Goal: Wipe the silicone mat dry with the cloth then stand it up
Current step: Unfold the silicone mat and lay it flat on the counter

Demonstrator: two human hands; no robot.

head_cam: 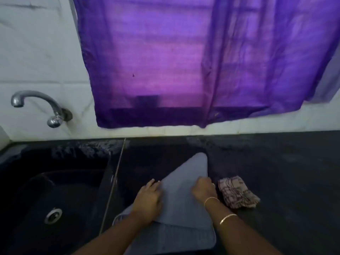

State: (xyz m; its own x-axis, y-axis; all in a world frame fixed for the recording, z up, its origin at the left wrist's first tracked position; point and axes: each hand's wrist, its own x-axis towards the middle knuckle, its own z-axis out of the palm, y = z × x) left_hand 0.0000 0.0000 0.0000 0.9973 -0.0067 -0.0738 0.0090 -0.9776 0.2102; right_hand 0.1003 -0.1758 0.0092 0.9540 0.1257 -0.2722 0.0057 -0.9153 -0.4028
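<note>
The grey silicone mat (pixel 181 196) lies on the dark counter in front of me, partly folded over itself so that one rounded corner points away from me. My left hand (pixel 148 201) grips its left folded edge. My right hand (pixel 203 188) holds its right edge, fingers curled over it. The checked cloth (pixel 236 193) lies crumpled on the counter just right of my right hand, in neither hand.
A black sink (pixel 55 190) with a metal drain sits to the left, a chrome tap (pixel 36 105) on the tiled wall above it. A purple curtain (pixel 184 61) hangs over the back wall. Dark counter (pixel 285 172) stretches to the right.
</note>
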